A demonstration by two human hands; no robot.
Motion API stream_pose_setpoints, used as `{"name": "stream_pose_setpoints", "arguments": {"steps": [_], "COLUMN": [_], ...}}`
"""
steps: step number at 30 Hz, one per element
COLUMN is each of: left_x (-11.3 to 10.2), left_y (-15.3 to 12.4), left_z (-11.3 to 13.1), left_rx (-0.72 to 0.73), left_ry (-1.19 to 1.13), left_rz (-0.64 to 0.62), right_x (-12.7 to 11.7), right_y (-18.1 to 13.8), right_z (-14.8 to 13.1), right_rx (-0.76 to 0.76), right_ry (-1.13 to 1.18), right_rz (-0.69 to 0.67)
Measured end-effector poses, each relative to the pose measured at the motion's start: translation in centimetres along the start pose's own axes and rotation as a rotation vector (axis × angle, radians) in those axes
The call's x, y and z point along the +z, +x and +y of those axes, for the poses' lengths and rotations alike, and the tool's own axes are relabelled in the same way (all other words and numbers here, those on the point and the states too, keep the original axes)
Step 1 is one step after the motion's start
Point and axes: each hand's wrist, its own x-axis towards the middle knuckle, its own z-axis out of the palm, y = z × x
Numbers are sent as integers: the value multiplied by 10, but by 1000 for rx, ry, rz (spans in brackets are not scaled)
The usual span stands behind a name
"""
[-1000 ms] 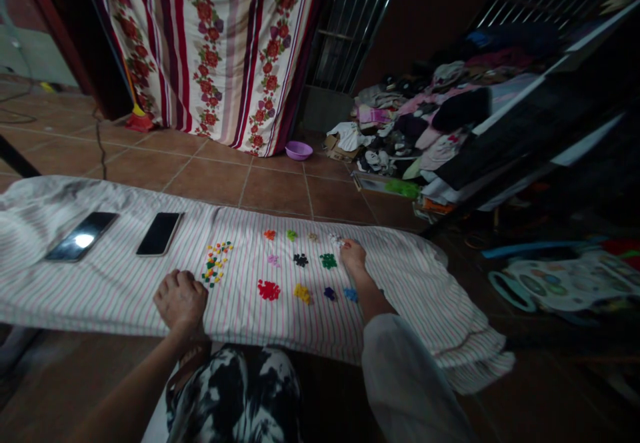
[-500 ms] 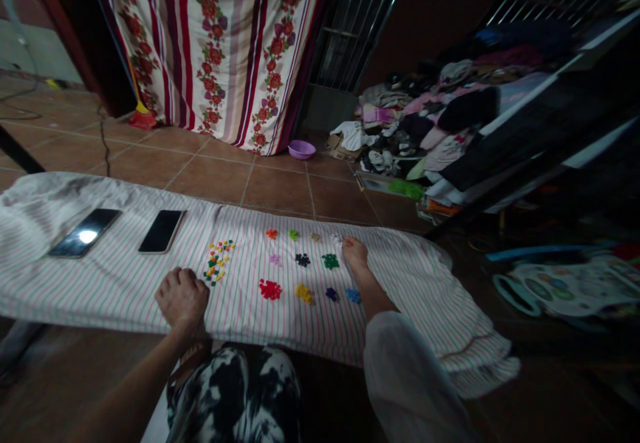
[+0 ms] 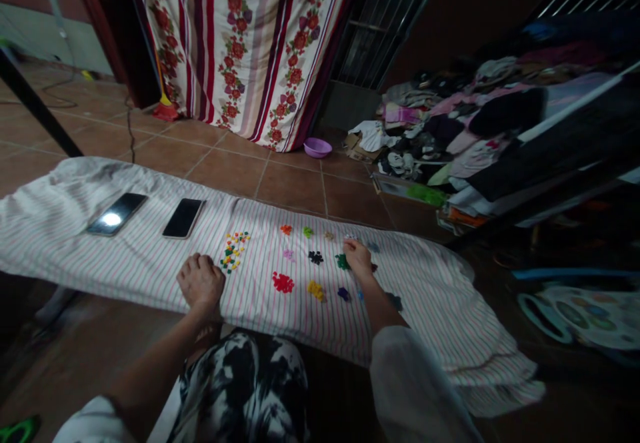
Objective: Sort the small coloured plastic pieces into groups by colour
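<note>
A striped cloth (image 3: 440, 296) lies across the tiled floor in front of me. Small piles of tiny pieces sit on it, sorted by colour: red (image 3: 283, 282), yellow (image 3: 315, 290), black (image 3: 315, 256), orange (image 3: 286, 229) and others. A mixed, many-coloured pile (image 3: 234, 251) lies to their left. My left hand (image 3: 201, 282) rests on the cloth as a loose fist just left of the mixed pile. My right hand (image 3: 358, 258) is curled, fingers down, beside the green pile (image 3: 343, 261); whether it holds a piece is hidden.
Two dark phones (image 3: 117, 214) (image 3: 183, 218) lie on the cloth's left part. A flowered curtain (image 3: 260, 43) hangs behind. A purple bowl (image 3: 318, 147) stands on the tiles. Heaped clothes (image 3: 450, 130) fill the right. A round printed tray (image 3: 585, 306) lies at the far right.
The camera has shifted, so everything sits further right and up. My right hand has drawn back from the far whitish pile toward the green pile. The left hand stays put.
</note>
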Motion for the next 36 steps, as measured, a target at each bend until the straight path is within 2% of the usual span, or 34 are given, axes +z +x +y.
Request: {"name": "stream_pose_setpoints", "arguments": {"steps": [11,23,31,36], "left_x": [7,5,6,6], "left_y": [0,1,1,1], "left_z": [-5,-3,-3,-3], "left_rx": [16,7,8,5], "left_ry": [-16,-53,-52,-59], "left_rz": [14,35,45,40], "right_x": [36,86,125,141], "right_y": [-37,-77,-95,-100], "right_z": [-52,-116,-158,-174], "right_rx": [-298,-635,-707,-707], "right_ry": [67,90,66,22], "right_rz": [-64,-275,-386,-419]}}
